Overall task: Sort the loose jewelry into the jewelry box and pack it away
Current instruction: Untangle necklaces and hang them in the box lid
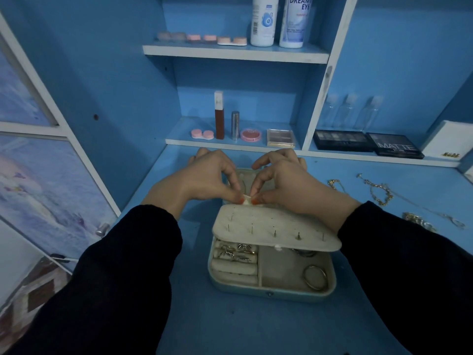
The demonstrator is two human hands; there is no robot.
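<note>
An open pale-blue jewelry box [271,290] lies on the blue desk. Its cream earring panel [271,230], studded with earring posts, lies tilted over the tray. Below it, rings [236,251] sit in the roll slots and a hoop [316,276] lies in the right compartment. My left hand [210,175] and my right hand [286,180] meet at the panel's far edge, both pinching a small white tab [247,198]. Loose gold chains [378,192] and a cluster of pieces [417,221] lie on the desk to the right.
Shelves behind hold contact lens cases [202,134], lipsticks [219,116], a blush compact [250,135], eyeshadow palettes [368,142], clear bottles [350,111] and solution bottles [265,20]. A cabinet door [46,175] stands at the left.
</note>
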